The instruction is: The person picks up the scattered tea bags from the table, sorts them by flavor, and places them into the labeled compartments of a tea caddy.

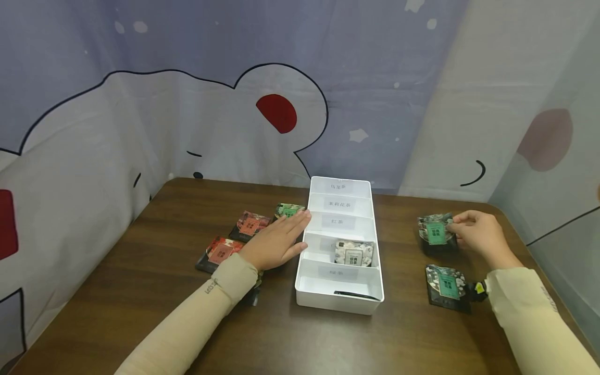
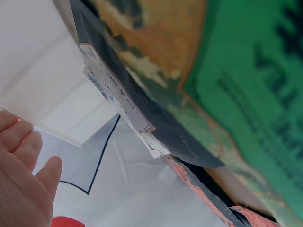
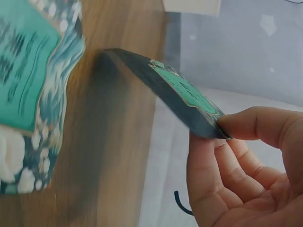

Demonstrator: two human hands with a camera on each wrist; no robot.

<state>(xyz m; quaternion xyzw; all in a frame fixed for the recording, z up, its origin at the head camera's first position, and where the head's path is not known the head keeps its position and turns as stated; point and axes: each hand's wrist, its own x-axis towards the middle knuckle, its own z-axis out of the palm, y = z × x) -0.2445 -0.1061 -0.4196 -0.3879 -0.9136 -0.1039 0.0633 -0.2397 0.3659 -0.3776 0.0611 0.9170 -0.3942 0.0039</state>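
Observation:
My right hand pinches the edge of a tea sachet with a green label at the right of the table. In the right wrist view this sachet is tilted up off the wood between thumb and fingers. A similar green-labelled sachet lies nearer, beside the right wrist. My left hand, fingers straight, is at the left side of a white divided box. In the left wrist view the left hand holds nothing. A white-patterned sachet leans in one box compartment.
Left of the box lie two red-labelled sachets and a green one; another dark packet is partly under the left arm. A thin black object lies in the nearest compartment. A printed curtain hangs behind the table.

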